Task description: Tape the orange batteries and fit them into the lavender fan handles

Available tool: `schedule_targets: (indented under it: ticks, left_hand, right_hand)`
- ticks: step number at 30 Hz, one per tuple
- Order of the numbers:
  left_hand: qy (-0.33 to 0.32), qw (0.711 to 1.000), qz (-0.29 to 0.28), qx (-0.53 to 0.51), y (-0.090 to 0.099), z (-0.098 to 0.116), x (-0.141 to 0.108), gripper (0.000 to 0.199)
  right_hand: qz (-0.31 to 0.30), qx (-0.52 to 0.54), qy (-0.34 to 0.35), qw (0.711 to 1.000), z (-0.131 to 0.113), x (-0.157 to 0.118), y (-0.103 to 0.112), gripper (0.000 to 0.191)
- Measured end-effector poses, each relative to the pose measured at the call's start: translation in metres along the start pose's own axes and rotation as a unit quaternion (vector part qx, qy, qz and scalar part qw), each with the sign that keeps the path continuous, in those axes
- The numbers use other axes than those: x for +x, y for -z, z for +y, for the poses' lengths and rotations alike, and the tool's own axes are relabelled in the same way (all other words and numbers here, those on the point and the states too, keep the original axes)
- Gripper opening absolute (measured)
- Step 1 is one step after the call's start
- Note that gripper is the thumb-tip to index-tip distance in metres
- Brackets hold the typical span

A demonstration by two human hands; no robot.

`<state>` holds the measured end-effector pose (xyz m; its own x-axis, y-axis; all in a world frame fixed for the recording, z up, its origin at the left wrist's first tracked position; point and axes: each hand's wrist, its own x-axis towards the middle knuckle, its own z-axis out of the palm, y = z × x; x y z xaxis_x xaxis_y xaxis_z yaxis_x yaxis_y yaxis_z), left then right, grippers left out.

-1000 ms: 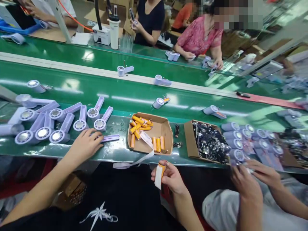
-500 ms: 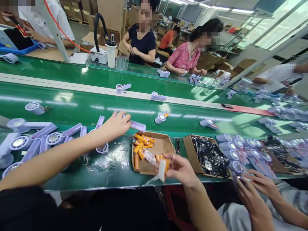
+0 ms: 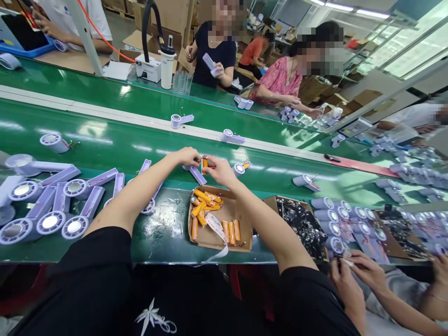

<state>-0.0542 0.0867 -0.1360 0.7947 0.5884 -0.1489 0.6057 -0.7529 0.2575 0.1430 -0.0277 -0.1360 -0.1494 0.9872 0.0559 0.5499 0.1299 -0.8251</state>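
My right hand [image 3: 220, 170] pinches an orange battery cell [image 3: 205, 164] above the far side of the bench. Close beside it, the fingers of my left hand [image 3: 191, 157] are pressed together; what lies between them is too small to make out. Just under both hands is a lilac handheld fan housing [image 3: 198, 176], its handle slanting down to the right and its round head mostly hidden by my left hand. Nearer to me stands a cardboard tray [image 3: 212, 239] with several orange cells [image 3: 206, 201] and a white strip of labels [image 3: 217, 228] trailing over its front edge.
Several lilac fan housings [image 3: 51, 222] lie at the left. Right of the tray is a box of black circuit boards [image 3: 297, 224], then stacked fan parts [image 3: 329, 215]. A co-worker's hands [image 3: 360, 270] work at the right. More fans sit on the green belt [image 3: 147, 135]; people stand across it.
My right hand has moved from the tray's front up and away from me, carrying the orange battery cell to my left hand. My left hand has shifted slightly right, off the fan's handle.
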Motion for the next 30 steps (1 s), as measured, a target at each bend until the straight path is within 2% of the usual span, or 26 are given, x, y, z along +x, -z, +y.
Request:
schedule_targets:
  ticks: [4, 6, 12, 15, 20, 23, 25, 28, 29, 30]
  left_hand:
    - [0.008, 1.000, 0.018, -0.007, -0.007, 0.003, 0.007, 0.017]
    - [0.009, 1.000, 0.022, -0.011, -0.009, 0.005, 0.010, 0.019]
    - [0.011, 0.999, 0.028, -0.029, -0.011, 0.010, 0.014, 0.022]
    - [0.019, 0.999, 0.031, -0.038, -0.015, 0.013, 0.019, 0.024]
    - [0.038, 0.998, 0.041, -0.034, -0.016, 0.024, 0.020, 0.026]
    - [0.042, 0.998, 0.041, -0.017, -0.008, 0.030, 0.016, 0.021]
    - [0.048, 0.998, 0.040, -0.002, 0.001, 0.033, 0.012, 0.019]
    - [0.076, 0.995, 0.052, 0.025, 0.013, 0.041, -0.004, 0.022]
    - [0.086, 0.994, 0.060, 0.034, 0.015, 0.048, -0.013, 0.024]
    - [0.079, 0.994, 0.069, 0.040, 0.016, 0.057, -0.024, 0.025]
  right_hand:
    - [-0.030, -0.112, -0.028, 0.993, -0.001, -0.007, -0.007, 0.052]
    - [-0.045, -0.187, -0.045, 0.980, -0.005, -0.011, -0.008, 0.054]
    - [-0.127, -0.425, -0.073, 0.893, -0.024, -0.016, -0.007, 0.053]
    - [-0.180, -0.471, -0.057, 0.861, -0.030, -0.013, -0.009, 0.049]
    - [-0.238, -0.481, -0.071, 0.841, -0.034, 0.004, -0.019, 0.051]
    - [-0.249, -0.471, -0.078, 0.843, -0.041, 0.008, -0.010, 0.050]
    - [-0.221, -0.443, -0.062, 0.867, -0.048, -0.007, 0.010, 0.047]
    - [-0.110, -0.354, -0.019, 0.929, -0.059, -0.068, 0.042, 0.038]
    - [-0.086, -0.328, -0.021, 0.941, -0.062, -0.095, 0.049, 0.037]
    - [-0.090, -0.314, -0.042, 0.944, -0.063, -0.125, 0.053, 0.038]
